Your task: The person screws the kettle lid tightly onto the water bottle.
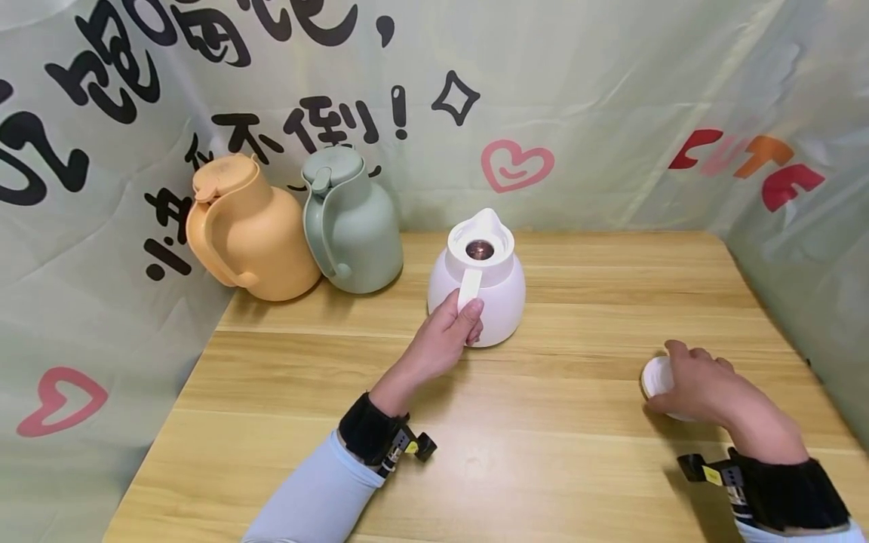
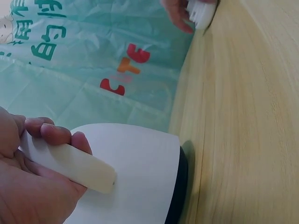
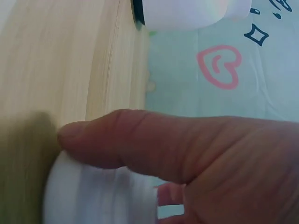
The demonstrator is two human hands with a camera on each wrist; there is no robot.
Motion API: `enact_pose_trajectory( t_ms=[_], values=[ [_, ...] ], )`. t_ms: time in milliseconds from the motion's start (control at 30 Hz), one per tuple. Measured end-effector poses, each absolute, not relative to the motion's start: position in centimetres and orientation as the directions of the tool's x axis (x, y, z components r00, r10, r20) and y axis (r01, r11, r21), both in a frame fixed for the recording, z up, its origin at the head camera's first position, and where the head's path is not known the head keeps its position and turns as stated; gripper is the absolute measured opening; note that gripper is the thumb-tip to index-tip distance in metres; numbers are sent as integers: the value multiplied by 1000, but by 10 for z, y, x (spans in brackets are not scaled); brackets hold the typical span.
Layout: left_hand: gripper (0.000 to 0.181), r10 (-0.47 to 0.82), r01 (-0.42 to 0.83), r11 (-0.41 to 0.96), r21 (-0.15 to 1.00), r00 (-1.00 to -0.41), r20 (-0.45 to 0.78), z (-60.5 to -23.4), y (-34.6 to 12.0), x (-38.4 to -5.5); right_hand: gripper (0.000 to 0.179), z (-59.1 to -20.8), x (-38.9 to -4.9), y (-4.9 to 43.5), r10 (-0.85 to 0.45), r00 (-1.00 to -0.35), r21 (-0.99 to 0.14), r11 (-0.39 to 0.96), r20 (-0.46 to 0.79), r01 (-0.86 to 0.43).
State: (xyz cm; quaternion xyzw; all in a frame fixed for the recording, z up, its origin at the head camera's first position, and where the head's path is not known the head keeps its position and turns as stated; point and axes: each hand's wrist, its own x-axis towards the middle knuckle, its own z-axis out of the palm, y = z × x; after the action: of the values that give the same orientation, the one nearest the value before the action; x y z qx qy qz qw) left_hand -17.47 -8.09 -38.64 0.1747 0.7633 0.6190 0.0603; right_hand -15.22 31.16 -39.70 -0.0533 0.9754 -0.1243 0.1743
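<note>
A white thermos jug point(image 1: 498, 302) stands upright on the table with its top uncovered, so its dark inner mouth point(image 1: 480, 250) shows. My left hand point(image 1: 444, 335) grips the jug's handle point(image 2: 70, 163), fingers wrapped round it in the left wrist view. Off to the right, my right hand point(image 1: 706, 385) holds a round white lid point(image 1: 657, 377) low at the tabletop. In the right wrist view the thumb point(image 3: 117, 137) lies along the side of that lid point(image 3: 98, 196), and the far fingers are mostly hidden behind it.
An orange jug point(image 1: 271, 241) and a grey-green jug point(image 1: 363, 234), both with lids on, stand side by side at the table's back left. Behind the wooden table point(image 1: 543, 452) hangs a printed cloth point(image 1: 597, 98), which also runs along both sides.
</note>
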Motion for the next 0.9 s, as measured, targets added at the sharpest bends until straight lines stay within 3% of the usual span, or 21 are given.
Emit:
enact_pose_trajectory(
  t_ms=[533,733,900],
  values=[
    [29,344,212,159,964,-927,147,-387,-81,-174,119,-409,-204,263,-193,-953,-377,922,-232,-95],
    [29,345,209,151,966,-927,147,-387,-81,-175,125,-418,-215,259,-224,-963,-450,882,-147,-137],
    [29,346,206,155,966,-927,142,-386,-81,-175,132,-422,-216,266,-242,-958,-472,870,-153,-144]
  ],
)
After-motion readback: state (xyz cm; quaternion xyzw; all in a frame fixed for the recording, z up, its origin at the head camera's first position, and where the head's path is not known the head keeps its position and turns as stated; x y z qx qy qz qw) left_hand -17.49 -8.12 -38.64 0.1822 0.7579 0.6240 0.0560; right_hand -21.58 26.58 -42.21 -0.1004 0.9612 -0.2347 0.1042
